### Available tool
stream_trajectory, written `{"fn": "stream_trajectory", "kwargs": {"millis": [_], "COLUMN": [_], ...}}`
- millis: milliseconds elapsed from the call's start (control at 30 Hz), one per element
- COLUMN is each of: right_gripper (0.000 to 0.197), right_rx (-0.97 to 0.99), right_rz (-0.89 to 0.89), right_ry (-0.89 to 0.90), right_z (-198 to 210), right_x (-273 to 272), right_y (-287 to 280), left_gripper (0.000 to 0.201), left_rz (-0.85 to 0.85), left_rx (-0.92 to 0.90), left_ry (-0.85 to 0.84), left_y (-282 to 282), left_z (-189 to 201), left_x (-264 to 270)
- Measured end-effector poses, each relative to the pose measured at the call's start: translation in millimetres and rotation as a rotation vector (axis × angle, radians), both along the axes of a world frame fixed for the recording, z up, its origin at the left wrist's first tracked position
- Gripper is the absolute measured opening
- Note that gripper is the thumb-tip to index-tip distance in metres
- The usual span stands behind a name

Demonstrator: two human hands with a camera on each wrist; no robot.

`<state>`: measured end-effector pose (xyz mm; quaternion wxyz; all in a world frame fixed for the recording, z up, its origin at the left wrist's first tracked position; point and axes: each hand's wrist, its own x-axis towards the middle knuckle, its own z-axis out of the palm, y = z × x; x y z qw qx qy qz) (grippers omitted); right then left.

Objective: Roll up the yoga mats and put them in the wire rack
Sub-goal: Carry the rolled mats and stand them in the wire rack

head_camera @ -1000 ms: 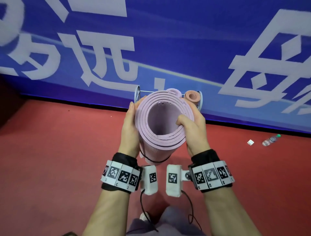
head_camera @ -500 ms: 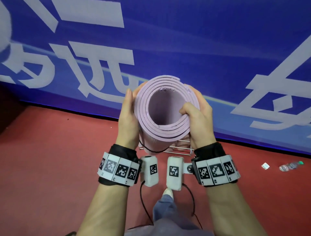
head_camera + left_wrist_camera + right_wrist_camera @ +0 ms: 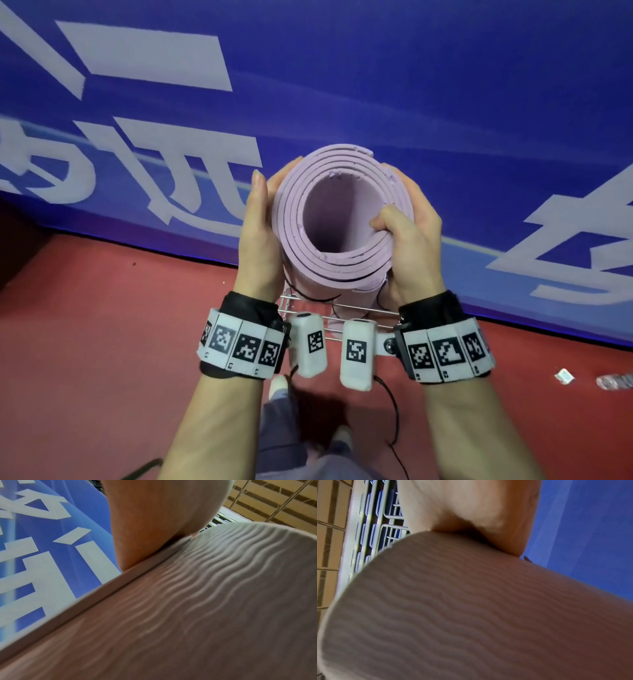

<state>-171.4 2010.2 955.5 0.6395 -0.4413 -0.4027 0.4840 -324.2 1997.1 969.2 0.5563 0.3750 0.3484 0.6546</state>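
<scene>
A rolled lilac yoga mat (image 3: 342,267) stands upright between my hands, its open end facing the head camera. My left hand (image 3: 270,185) grips its left side, thumb along the near face and fingers round the back. My right hand (image 3: 404,205) holds the right side with the thumb hooked into the roll's hollow. Near wires of the wire rack (image 3: 346,310) show just under the mat's lower part; the rest of the rack is hidden. In both wrist views the mat's wavy ribbed surface (image 3: 205,601) (image 3: 471,601) fills the picture.
A blue banner wall (image 3: 428,85) with white characters rises right behind the rack. Red floor (image 3: 102,342) spreads to both sides. A plastic bottle (image 3: 615,381) and a white scrap (image 3: 564,376) lie at the far right. My shoe (image 3: 279,383) is below the wrists.
The view has closed in on the wall and rack. The mat now covers the rolled mats seen in the rack earlier, and the rack's near wires appear under it. Both grips are unchanged.
</scene>
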Motion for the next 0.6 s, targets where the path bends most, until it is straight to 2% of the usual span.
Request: {"fn": "stream_trajectory", "kwargs": {"millis": [200,467,600], "right_gripper": [0.061,0.064,0.064], "right_rx": [-0.081,-0.196,-0.255], "right_rz": [-0.045,-0.11,-0.12], "right_ry": [0.013,-0.125,-0.118], "right_z": [-29.6,-74.0,-102.2], "right_x": [-12.6,-35.4,-38.0], "right_y": [59.6,132.5,154.3], "left_gripper": [0.062,0.059,0.06], "left_rz": [-0.071,-0.106,-0.136], "left_rx": [-0.092,-0.219,-0.279], "left_ry": [-0.043,-0.072,-0.115], "left_y": [65.0,150.0,178.2], "left_z": [-26.3,-79.7,-106.4], "left_x": [-9.6,-37.4,-41.3]}}
